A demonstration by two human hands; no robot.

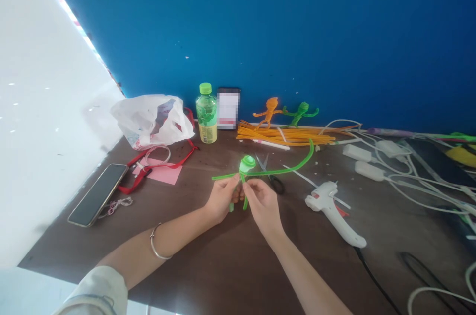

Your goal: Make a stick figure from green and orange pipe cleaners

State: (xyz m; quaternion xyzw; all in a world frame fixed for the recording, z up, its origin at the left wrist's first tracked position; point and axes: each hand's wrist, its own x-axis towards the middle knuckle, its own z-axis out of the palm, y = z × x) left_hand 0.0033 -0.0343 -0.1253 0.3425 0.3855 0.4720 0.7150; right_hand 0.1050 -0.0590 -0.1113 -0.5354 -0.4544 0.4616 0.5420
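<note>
Between my two hands, above the middle of the table, is a green pipe-cleaner figure (247, 163) with a coiled, rounded head that looks pale at the front. A long green pipe cleaner (293, 168) runs out from below the head, short to the left and curving up far to the right. My left hand (223, 197) is closed on the figure just under its head, fingers partly hidden. My right hand (262, 204) pinches the green stems from the other side. Short green ends hang below the fingers. Scissors (275, 183) with dark handles lie right behind my right hand.
A white glue gun (327, 206) lies at right, near white cables and adapters (368, 171). Behind stand a drink bottle (207, 116), an upright phone (228, 109), orange pipe cleaners (290, 135), and orange (271, 110) and green (303, 112) figures. At left: plastic bag (152, 119), phone (98, 195).
</note>
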